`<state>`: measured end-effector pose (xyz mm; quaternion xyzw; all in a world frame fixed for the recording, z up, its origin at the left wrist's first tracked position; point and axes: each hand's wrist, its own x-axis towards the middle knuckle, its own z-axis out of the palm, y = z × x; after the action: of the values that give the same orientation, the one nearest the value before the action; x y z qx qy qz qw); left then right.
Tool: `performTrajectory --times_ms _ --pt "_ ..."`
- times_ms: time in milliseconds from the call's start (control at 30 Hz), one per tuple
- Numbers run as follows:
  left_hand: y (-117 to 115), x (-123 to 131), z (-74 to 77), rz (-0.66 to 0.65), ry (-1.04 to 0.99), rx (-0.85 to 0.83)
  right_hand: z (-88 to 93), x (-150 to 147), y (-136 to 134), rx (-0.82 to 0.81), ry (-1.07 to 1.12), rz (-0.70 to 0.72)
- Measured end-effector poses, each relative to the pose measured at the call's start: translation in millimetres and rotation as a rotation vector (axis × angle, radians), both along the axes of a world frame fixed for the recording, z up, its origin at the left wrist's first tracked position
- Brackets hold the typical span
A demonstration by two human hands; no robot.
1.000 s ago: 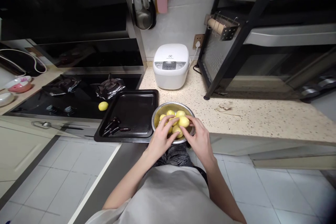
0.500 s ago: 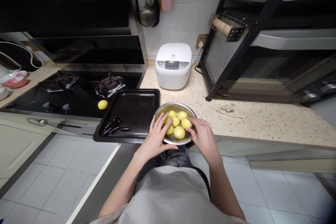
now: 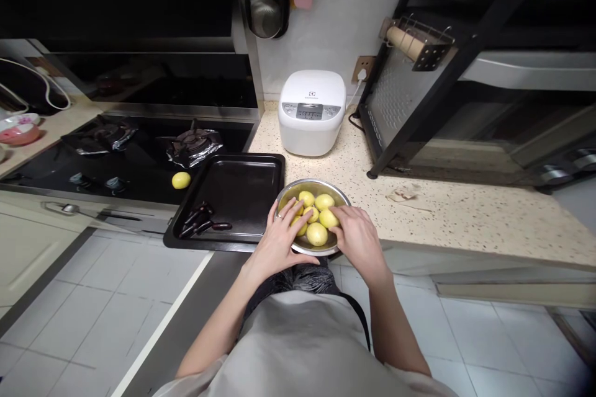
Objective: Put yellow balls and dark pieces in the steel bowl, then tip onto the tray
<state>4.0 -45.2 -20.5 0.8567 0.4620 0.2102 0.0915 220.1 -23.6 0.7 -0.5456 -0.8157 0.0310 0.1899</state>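
Note:
A round metal bowl (image 3: 316, 185) with several yellow lemons (image 3: 317, 234) stands at the front edge of the counter. My left hand (image 3: 278, 239), with a ring on one finger, reaches over the bowl's left side. Its fingers are spread over the lemons there and its thumb is stretched along the near rim. In the right part of the bowl, my right hand (image 3: 361, 239) has its thumb and fingers on a lemon (image 3: 328, 218). Parts of the left-hand lemons are hidden under my fingers.
Left of the bowl lies a black baking tray (image 3: 239, 186) with several dark, glossy, elongated pieces (image 3: 200, 222). A single lemon (image 3: 181, 180) rests by the stove (image 3: 144, 167). Behind the bowl is a white rice cooker (image 3: 311, 115); a black rack (image 3: 410, 93) stands to the right.
The view has shifted slightly. Both hands stay at the bowl, and the lemon at my right fingers sits slightly further left in the bowl.

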Motion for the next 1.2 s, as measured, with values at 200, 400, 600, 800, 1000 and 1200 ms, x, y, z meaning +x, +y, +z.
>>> performTrajectory --times_ms 200,400,600,800,1000,1200 --pt "0 1 1.9 0.0 0.037 0.012 3.8 0 3 -0.003 -0.067 0.011" --pt "0 0 6.5 -0.085 0.063 0.006 5.9 1 4 -0.081 -0.061 0.013" --pt "1 0 8.5 -0.102 0.039 -0.019 7.9 -1 4 -0.085 -0.131 0.026" --pt "1 0 7.0 -0.098 0.016 -0.045 7.9 -3 8 -0.129 -0.07 0.007" --pt "-1 -5 10.7 -0.109 -0.014 -0.098 1.8 6 9 -0.075 0.073 0.056" --pt "-2 -62 33.6 0.156 -0.137 0.058 3.9 31 -4 0.173 0.311 0.02"
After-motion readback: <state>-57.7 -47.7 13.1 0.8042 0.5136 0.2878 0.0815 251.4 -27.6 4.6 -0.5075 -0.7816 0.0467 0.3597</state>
